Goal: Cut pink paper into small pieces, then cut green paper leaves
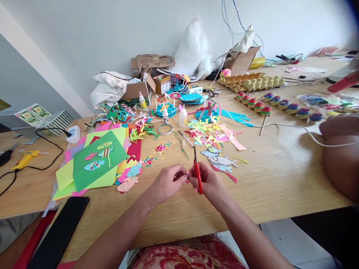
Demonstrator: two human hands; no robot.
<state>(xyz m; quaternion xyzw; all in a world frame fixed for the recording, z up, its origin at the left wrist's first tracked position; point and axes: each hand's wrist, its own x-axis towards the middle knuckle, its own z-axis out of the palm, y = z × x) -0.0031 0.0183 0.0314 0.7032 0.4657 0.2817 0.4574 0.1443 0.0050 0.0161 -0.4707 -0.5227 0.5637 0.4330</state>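
My right hand [209, 181] is closed around red-handled scissors [198, 175], whose blades point away from me. Fingertips of my left hand [169, 183] are pinched together against those of the right, with a small pink paper scrap [187, 178] showing between them. Much of that scrap is hidden by the fingers. Beyond the scissors lie fish cut-outs [223, 160] in grey and white and a red paper strip [228, 175]. Left of my hands are coloured paper fish [129, 183] and a scatter of paper dots [161, 147].
Green paper [112, 164] with decorated fish tops a sheet stack at left, near a black phone [60, 231]. Glue bottles [183, 116], a tape ring [165, 129] and paper scraps [206, 130] stand ahead. A white cable [297, 127] crosses the right side, near another person's arm [340, 160].
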